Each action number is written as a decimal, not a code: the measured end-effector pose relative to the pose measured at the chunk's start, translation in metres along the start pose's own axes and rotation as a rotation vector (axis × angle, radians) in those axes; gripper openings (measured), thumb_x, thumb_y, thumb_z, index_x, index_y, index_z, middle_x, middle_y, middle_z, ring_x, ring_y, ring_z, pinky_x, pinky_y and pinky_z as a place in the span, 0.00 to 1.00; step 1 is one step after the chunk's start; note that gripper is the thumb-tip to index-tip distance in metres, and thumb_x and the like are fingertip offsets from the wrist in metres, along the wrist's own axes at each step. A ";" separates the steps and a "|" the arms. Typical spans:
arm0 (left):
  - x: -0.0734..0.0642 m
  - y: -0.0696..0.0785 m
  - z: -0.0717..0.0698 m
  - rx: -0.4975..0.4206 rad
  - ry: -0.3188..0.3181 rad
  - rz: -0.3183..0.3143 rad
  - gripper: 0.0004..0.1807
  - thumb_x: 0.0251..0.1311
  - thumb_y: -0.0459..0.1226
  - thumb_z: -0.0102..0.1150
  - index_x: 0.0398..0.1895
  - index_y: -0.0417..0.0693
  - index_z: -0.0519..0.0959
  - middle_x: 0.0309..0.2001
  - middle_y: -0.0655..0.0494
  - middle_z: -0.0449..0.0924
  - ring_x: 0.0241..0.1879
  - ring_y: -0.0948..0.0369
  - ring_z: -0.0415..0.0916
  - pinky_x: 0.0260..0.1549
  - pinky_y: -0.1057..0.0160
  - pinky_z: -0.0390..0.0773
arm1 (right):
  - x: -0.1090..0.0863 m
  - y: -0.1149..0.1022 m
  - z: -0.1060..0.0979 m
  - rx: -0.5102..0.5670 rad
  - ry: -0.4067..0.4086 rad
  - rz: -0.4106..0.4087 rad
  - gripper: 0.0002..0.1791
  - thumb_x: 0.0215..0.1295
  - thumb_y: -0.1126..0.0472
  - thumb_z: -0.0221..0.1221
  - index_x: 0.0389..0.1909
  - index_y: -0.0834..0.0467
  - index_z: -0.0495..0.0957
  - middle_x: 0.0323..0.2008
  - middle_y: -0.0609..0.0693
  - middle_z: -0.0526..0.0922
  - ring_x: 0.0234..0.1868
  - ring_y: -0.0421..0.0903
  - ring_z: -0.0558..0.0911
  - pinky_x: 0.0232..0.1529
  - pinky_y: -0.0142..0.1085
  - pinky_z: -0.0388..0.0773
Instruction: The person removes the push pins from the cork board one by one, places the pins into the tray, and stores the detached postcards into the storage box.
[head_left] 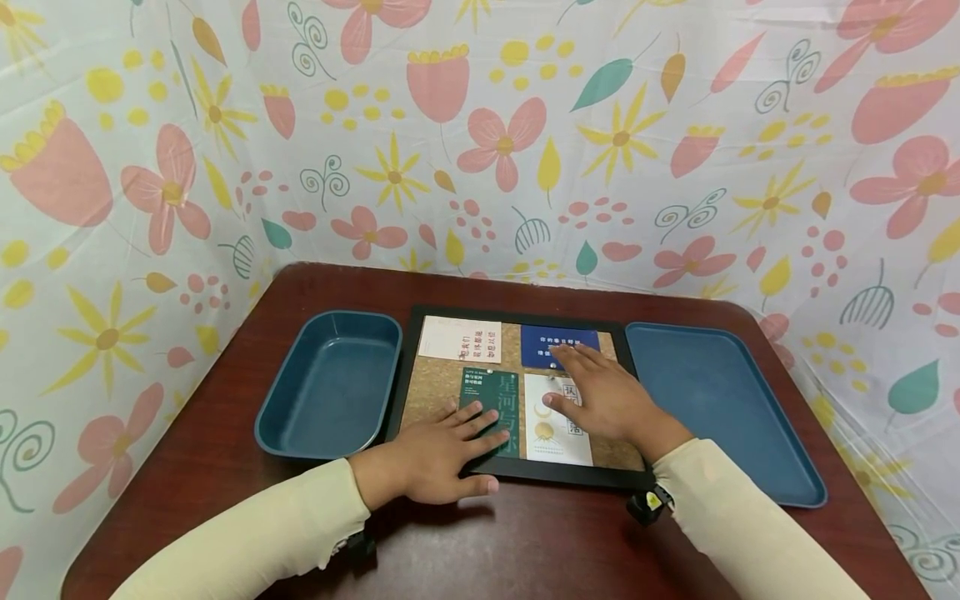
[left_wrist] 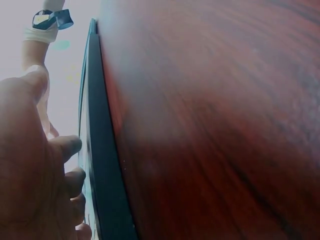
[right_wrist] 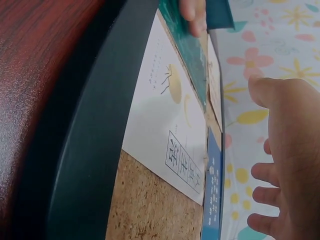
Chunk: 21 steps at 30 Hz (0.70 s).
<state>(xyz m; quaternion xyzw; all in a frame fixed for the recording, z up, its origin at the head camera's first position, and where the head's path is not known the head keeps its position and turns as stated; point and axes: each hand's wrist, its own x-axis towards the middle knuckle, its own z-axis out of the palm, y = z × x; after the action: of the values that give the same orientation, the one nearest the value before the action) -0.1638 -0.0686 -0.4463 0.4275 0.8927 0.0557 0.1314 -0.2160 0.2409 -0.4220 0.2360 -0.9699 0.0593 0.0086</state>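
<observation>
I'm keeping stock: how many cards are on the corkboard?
4 on the corkboard: pinkish card far left, blue card far right, green card near left, white card near right. The left hand or right hand might hide more.

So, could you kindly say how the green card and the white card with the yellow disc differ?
The green card is dark, while the white card is pale with a yellow disc. In the head view, the left hand covers part of the green card, the right hand part of the white card. Both carry writing and lie on the cork board.
</observation>
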 end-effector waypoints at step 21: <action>0.000 0.000 -0.001 -0.031 -0.065 -0.020 0.45 0.68 0.74 0.18 0.83 0.69 0.48 0.83 0.61 0.38 0.81 0.56 0.31 0.76 0.48 0.41 | 0.011 -0.013 0.006 0.021 0.067 -0.061 0.39 0.72 0.32 0.55 0.76 0.50 0.67 0.74 0.55 0.68 0.74 0.61 0.63 0.69 0.66 0.59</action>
<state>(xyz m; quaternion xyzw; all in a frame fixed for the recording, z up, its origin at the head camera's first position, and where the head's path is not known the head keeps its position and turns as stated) -0.1638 -0.0688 -0.4448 0.4182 0.8911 0.0541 0.1674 -0.2201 0.2236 -0.4259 0.2634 -0.9608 0.0769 0.0403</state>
